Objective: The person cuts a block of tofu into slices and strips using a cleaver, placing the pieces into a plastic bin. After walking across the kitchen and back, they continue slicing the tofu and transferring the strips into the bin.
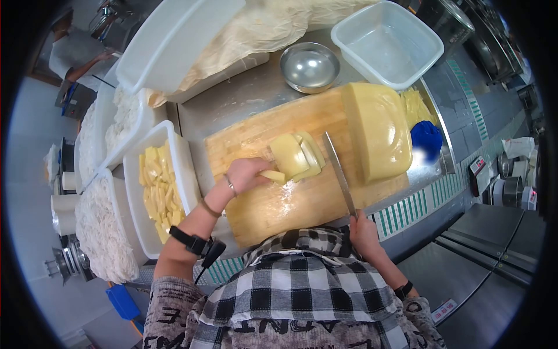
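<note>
My left hand (251, 173) is closed on a small yellow strip (273, 175) at the left of a stack of yellow slices (293, 156). The slices lie fanned and overlapping on the wooden cutting board (261, 212). My right hand (365, 234) grips the handle of a long knife (341, 174), its blade pointing away from me over the board, apart from the slices. A large, smooth, yellow jelly-like block (378, 132) rests on the board's right side. To the left stands a white tub (135, 200) with many cut yellow strips (157, 189) inside.
Behind the board are a metal bowl (310, 67) and a translucent square tub (388, 41). Tubs of white shredded food (102, 232) stand far left. A blue bundle (426, 139) lies right of the block. Another person (78, 52) stands at the upper left.
</note>
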Demonstrator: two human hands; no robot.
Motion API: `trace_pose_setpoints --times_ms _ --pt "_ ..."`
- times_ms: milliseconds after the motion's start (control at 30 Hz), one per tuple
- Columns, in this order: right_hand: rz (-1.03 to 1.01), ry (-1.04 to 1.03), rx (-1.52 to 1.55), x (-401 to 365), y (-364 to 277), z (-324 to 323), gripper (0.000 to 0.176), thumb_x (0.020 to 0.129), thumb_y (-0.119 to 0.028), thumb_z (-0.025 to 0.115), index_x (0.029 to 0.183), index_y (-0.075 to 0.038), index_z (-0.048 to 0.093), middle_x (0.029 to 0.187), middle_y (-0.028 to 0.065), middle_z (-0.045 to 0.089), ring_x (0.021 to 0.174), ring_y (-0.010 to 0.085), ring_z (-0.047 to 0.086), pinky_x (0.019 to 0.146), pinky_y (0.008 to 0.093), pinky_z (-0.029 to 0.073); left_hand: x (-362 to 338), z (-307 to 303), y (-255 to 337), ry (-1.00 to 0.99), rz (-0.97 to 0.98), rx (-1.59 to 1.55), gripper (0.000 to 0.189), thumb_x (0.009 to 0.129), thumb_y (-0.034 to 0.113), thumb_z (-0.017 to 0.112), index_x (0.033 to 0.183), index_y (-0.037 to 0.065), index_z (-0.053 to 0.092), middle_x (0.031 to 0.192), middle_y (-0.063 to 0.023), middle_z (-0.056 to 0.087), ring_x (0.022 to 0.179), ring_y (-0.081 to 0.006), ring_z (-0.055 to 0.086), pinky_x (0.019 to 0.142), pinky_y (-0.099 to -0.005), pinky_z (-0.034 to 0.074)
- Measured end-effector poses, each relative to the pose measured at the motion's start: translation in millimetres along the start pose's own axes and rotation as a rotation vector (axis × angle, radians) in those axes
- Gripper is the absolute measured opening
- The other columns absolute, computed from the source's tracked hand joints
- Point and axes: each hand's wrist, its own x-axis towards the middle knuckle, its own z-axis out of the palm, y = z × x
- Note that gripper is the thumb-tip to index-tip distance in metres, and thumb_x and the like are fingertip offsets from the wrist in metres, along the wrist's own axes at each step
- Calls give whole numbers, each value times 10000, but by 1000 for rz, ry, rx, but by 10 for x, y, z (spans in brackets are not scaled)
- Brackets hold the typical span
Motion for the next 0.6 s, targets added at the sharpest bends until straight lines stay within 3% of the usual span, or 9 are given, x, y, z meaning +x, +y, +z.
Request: trace_pose_setpoints --times_ms 133,200,233,300,333,400,433,500,600 --pt "-8 15 30 4 0 0 212 825 -134 460 975 17 465 591 237 544 592 404 548 548 480 426 -369 14 158 200 -159 -104 248 674 146 685 903 100 600 856 -53 610 722 -189 588 626 -264 457" --pt "-14 17 35 10 -1 -6 211 826 -133 458 968 22 469 596 241 544 596 406 547 551 482 424 -532 54 187 239 -345 -462 243 702 136 673 924 87 587 839 -45 617 687 -153 587 612 -244 458" --pt "-10 20 42 8 -1 -9 209 827 -135 457 964 22 472 605 245 545 602 410 546 555 486 422 -606 111 201 248 -349 -462 243 702 136 673 924 87 587 839 -45 617 687 -153 587 612 -244 458" --pt "-18 20 47 17 -6 -4 207 827 -136 456 960 21 474 613 248 546 608 413 545 558 489 419 -730 296 190 398 -547 -1114 302 740 127 651 1004 25 543 864 -54 608 728 -103 561 634 -226 452" --pt "-17 29 60 12 -7 1 206 828 -137 454 963 17 474 624 249 549 612 418 542 562 491 417 -794 386 187 409 -551 -1114 302 740 127 651 1004 25 543 864 -54 608 728 -103 561 634 -226 452" --pt "-28 38 69 17 -10 8 205 829 -138 453 966 13 474 634 250 551 616 423 540 565 493 415 -892 577 142 421 -815 -1077 412 730 157 662 1062 -17 491 906 -74 580 760 -119 551 659 -245 461" --pt "-16 39 55 17 -11 15 200 829 -137 451 963 10 475 640 249 551 622 428 536 568 498 412 -958 725 36 433 -815 -1078 412 730 157 662 1062 -17 491 906 -74 580 760 -119 551 659 -245 461" --pt "-13 40 40 3 -8 25 195 829 -136 449 959 7 476 645 248 551 627 432 533 570 502 409 -1086 941 -129 567 -855 -748 463 705 180 675 1081 -8 480 946 -81 553 772 -121 543 665 -245 460" --pt "-38 49 35 13 4 36 181 828 -134 448 944 3 475 655 246 551 637 437 528 576 510 405 -1134 1024 -170 577 -837 -714 489 683 194 680 1083 -4 482 957 -107 535 803 -163 541 695 -275 462"
